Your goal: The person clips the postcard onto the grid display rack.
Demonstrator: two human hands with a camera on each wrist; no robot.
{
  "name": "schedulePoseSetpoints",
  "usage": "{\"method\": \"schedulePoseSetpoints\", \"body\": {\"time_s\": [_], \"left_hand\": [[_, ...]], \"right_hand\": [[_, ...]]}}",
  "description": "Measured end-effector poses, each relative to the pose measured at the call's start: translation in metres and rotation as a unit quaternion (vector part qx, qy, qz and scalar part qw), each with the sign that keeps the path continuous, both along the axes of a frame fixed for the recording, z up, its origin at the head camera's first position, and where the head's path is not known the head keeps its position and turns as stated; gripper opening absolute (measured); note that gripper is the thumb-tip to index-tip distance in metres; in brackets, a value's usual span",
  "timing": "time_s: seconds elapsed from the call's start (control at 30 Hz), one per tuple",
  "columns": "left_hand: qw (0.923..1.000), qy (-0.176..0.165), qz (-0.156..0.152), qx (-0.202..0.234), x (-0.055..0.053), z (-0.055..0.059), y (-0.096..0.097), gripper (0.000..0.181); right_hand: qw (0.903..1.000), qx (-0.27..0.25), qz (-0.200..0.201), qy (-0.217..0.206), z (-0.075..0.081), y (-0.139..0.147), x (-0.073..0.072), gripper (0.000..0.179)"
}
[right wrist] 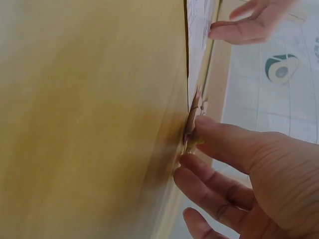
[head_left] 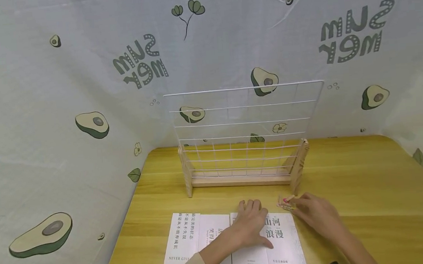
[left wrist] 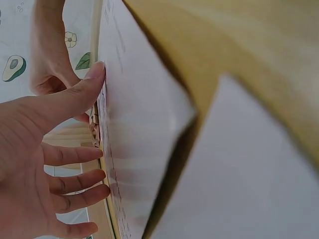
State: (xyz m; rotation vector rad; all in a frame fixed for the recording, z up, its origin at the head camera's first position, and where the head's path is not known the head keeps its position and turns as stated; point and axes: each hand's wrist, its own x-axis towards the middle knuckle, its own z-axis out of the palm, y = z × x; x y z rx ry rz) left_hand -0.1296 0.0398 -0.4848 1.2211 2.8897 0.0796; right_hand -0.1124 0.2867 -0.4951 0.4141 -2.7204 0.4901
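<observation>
Several white printed cards lie in a row on the wooden table, among them a left-hand card (head_left: 180, 240) and a right-hand card (head_left: 287, 249) with large Chinese characters. My left hand (head_left: 248, 226) rests over the right-hand cards; in the left wrist view its fingers (left wrist: 75, 188) are spread and its thumb touches a card (left wrist: 142, 114). Just beyond the right-hand card's top corner lies a small pile of wooden clothespins (head_left: 283, 202), one with a pink decoration. My right hand (head_left: 318, 214) pinches a clothespin (right wrist: 193, 139) there between thumb and fingertips, which partly hide it.
A white wire grid rack (head_left: 246, 136) stands upright on a wooden base (head_left: 240, 180) behind the cards. A white cloth (head_left: 213, 54) printed with avocados hangs round the back and sides of the table (head_left: 362, 178).
</observation>
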Motion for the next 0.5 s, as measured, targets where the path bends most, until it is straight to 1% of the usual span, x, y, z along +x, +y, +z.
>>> {"method": "schedulePoseSetpoints", "body": {"time_s": [0.27, 0.5], "left_hand": [[0.9999, 0.011, 0.005, -0.007, -0.0020, -0.0008, 0.0041, 0.081], [0.9999, -0.004, 0.014, -0.007, -0.0044, -0.0007, 0.0053, 0.081]], "right_hand": [[0.9991, -0.011, -0.014, -0.039, 0.0001, -0.0025, -0.0027, 0.019], [0.9983, -0.014, -0.022, -0.051, 0.0006, -0.0050, -0.0049, 0.017]]}}
